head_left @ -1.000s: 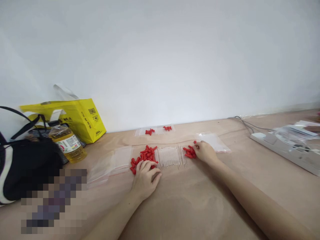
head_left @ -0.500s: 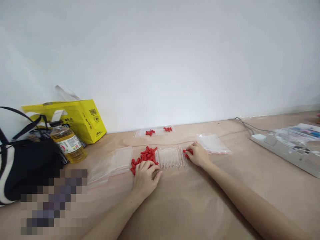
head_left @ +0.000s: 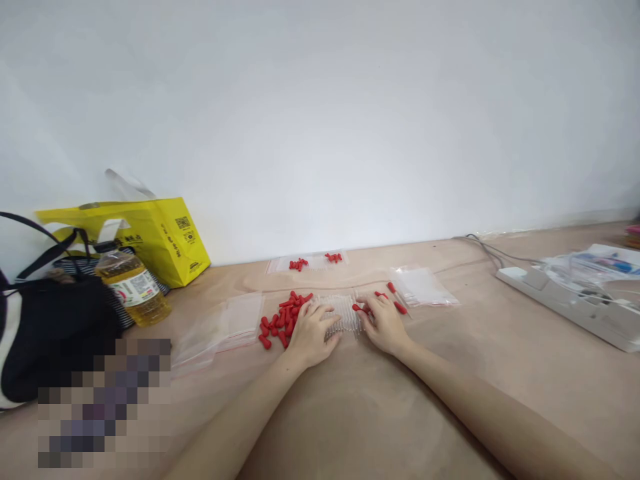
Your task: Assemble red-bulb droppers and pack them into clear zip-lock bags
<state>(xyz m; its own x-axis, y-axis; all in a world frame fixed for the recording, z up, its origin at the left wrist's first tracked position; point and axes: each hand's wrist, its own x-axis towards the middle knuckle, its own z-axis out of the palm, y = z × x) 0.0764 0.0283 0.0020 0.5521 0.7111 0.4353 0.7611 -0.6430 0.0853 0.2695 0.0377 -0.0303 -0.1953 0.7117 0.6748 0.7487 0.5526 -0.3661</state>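
Observation:
A row of thin clear tubes (head_left: pixel 344 313) lies between my two hands. Over its left end rests my left hand (head_left: pixel 316 330), fingers spread and holding nothing, beside a pile of red rubber bulbs (head_left: pixel 280 321). At the row's right end, the thumb and fingers of my right hand (head_left: pixel 383 323) close on a red bulb (head_left: pixel 357 308). Just beyond that hand lie several loose red bulbs (head_left: pixel 401 307), at least one joined to a thin tube.
Clear bags lie left (head_left: pixel 243 317) and right (head_left: pixel 425 288); another with red bulbs (head_left: pixel 317 263) is by the wall. A yellow bag (head_left: pixel 173 240), oil bottle (head_left: pixel 137 290) and black bag (head_left: pixel 60 333) stand left, a power strip (head_left: pixel 565 307) right.
My left hand has moved right, from the bulb pile onto the tubes. My right hand has shifted slightly left and down, and loose red bulbs now show beyond it.

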